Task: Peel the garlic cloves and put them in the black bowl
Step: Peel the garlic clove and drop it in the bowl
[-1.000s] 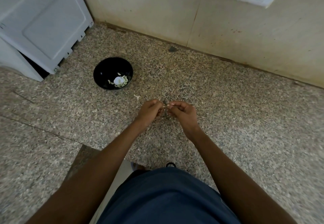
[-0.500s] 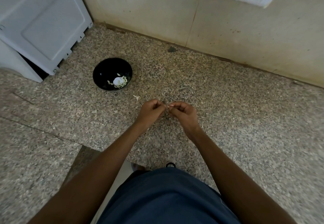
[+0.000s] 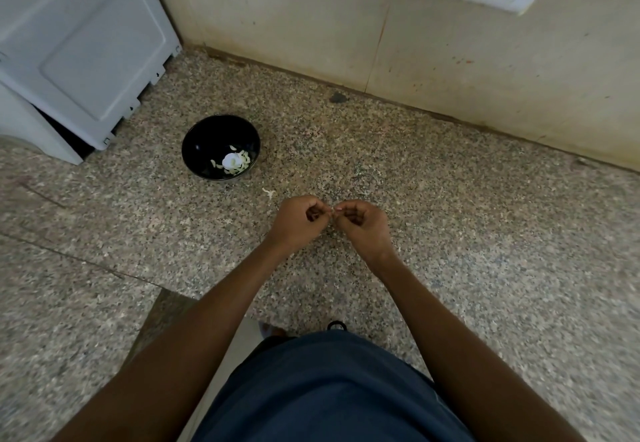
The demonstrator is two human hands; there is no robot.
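Peeling is in hand, I judge; left hand (image 3: 299, 221) and right hand (image 3: 360, 225) meet fingertip to fingertip, pinching a tiny garlic clove (image 3: 335, 210); next, carry it to the black bowl (image 3: 221, 146) at ten o'clock.

The person is wearing a dark blue garment (image 3: 329, 393) over the torso (plain, no visible markings). Both forearms are showing bare, with no sleeves reaching the wrists.
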